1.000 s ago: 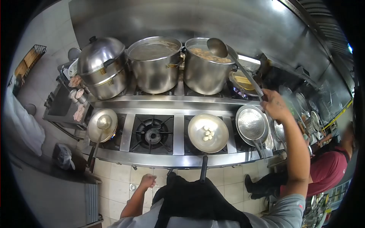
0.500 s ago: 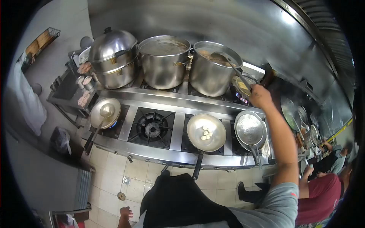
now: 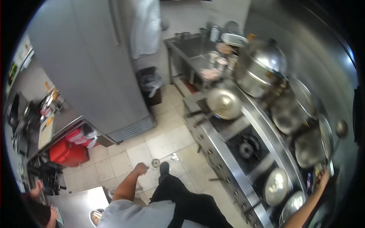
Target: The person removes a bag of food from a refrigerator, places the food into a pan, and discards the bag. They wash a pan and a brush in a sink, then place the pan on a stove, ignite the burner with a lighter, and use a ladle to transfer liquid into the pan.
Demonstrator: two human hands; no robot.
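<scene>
At the right edge of the stove, my right hand (image 3: 323, 177) is closed around the handle of a ladle (image 3: 341, 129), whose bowl is raised beside the back pots. My left hand (image 3: 141, 169) hangs over the floor tiles, holding nothing, its fingers loosely bent. A shallow pan (image 3: 276, 186) sits on a front burner, its contents blurred. Another pan (image 3: 224, 104) rests on the far front burner with a ladle in it. Large metal pots, blurred, line the back, beside a domed steamer (image 3: 262, 68).
A tall steel fridge (image 3: 87, 68) stands at the left. Beyond are a bin (image 3: 150, 85) and a sink counter (image 3: 190, 49). A red container (image 3: 68, 152) sits under a counter. Another person's hands (image 3: 53, 214) are near a steel table (image 3: 81, 203) at lower left.
The view has swung left, towards the fridge and sink. The ladle's bowl has come up out of the right-hand back pot, still in my right hand. My left hand has lifted forward.
</scene>
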